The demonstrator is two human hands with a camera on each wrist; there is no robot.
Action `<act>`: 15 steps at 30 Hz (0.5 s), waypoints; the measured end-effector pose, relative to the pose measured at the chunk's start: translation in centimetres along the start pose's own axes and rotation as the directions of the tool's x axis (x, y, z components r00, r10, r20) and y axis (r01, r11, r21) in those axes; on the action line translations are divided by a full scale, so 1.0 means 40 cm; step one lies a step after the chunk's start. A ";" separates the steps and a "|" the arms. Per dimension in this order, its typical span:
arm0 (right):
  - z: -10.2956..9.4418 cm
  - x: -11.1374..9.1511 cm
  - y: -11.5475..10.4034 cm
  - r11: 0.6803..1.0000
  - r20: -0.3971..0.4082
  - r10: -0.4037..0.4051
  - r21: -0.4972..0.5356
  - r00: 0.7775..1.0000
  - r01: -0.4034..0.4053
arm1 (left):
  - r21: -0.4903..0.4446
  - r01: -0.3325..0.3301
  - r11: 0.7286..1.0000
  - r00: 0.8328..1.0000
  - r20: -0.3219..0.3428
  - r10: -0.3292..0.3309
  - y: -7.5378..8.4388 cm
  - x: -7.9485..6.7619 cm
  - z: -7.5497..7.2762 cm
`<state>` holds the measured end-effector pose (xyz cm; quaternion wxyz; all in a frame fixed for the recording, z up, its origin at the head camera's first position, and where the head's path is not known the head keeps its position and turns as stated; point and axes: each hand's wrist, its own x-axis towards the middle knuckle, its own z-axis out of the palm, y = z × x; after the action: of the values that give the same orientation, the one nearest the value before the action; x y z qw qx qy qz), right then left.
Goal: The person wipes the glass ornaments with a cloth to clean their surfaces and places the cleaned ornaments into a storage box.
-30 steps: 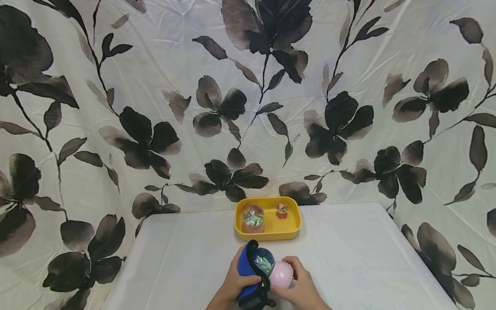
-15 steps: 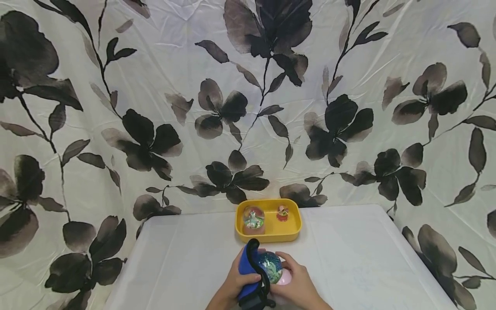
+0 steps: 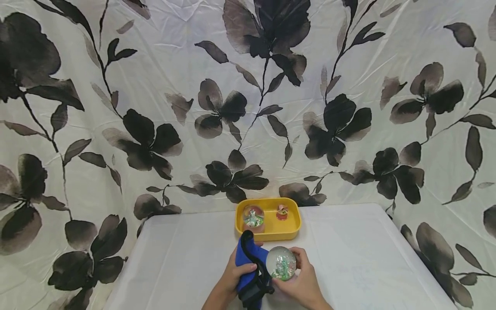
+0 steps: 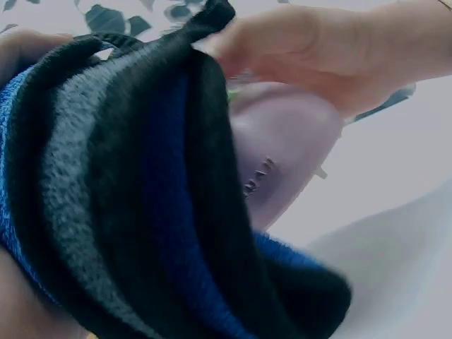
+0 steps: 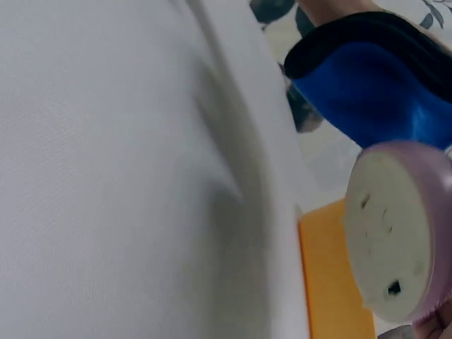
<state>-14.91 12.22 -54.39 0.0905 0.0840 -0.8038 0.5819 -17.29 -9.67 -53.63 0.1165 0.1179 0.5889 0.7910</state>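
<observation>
In the head view my left hand (image 3: 231, 275) grips a folded blue cloth (image 3: 243, 255) with black edging, its fuzzy grey stripe showing in the left wrist view. My right hand (image 3: 306, 282) holds a snow globe (image 3: 281, 263) by its side, right beside the cloth. The clear dome, with green and glittery bits inside, faces the head camera. Its lilac base (image 4: 289, 131) carries raised letters in the left wrist view. From the right wrist, the pale underside (image 5: 388, 233) of the base shows, with a small dark hole. Both hands are above the table.
Beyond the hands, a yellow tray (image 3: 271, 237) stands near the back of the white table (image 3: 186, 249). It holds another snow globe (image 3: 253, 217) on the left and a small red figurine (image 3: 282, 212) on the right. A floral curtain (image 3: 217, 142) hangs behind.
The snow globe has turned in my right hand: its base, seen at the right before, is now hidden behind the upturned dome. The cloth has shifted slightly left, off the dome.
</observation>
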 end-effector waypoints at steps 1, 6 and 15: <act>-0.004 -0.001 -0.002 1.000 -0.022 0.018 -0.014 1.000 -0.018 | -0.001 0.011 1.000 1.000 -0.011 -0.011 0.001 -0.001 -0.004; -0.025 -0.006 -0.030 0.996 -0.104 0.089 0.014 0.991 -0.088 | -0.045 0.042 0.998 0.999 -0.023 -0.043 -0.006 -0.009 -0.017; -0.026 -0.008 -0.085 0.951 -0.106 0.153 0.285 0.982 -0.118 | -0.101 0.088 0.991 0.994 0.069 -0.081 0.001 0.002 0.015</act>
<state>-13.74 12.16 -51.04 0.0885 0.0032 -0.7110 0.6976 -17.17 -9.13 -53.42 0.1750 0.1124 0.5473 0.8107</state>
